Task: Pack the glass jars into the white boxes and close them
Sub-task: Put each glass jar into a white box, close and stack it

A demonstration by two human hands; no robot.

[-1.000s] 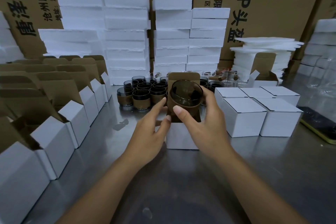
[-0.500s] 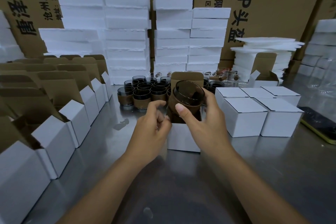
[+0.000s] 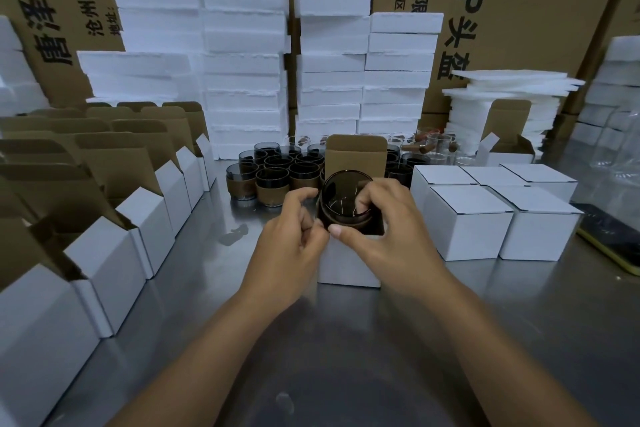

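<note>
My right hand (image 3: 391, 236) grips the smoky glass jar (image 3: 343, 199) in the middle of the frame. My thumb presses its near rim and my fingers (image 3: 363, 199) hook over the far rim into the mouth. The jar is tilted, mouth toward me, with its brown-banded base in the opening of the open white box (image 3: 346, 263), whose brown lid flap (image 3: 356, 156) stands upright behind it.

My left hand (image 3: 294, 239) is at the box's left top edge, just beside the jar. Its fingers are curled, but I cannot tell whether they pinch a side flap or only rest there.

The other jars (image 3: 277, 173) cluster behind, left of centre. The closed white boxes (image 3: 467, 218) are on the right, and a row of open boxes (image 3: 138, 236) runs down the left of the metal table (image 3: 346, 357).
</note>
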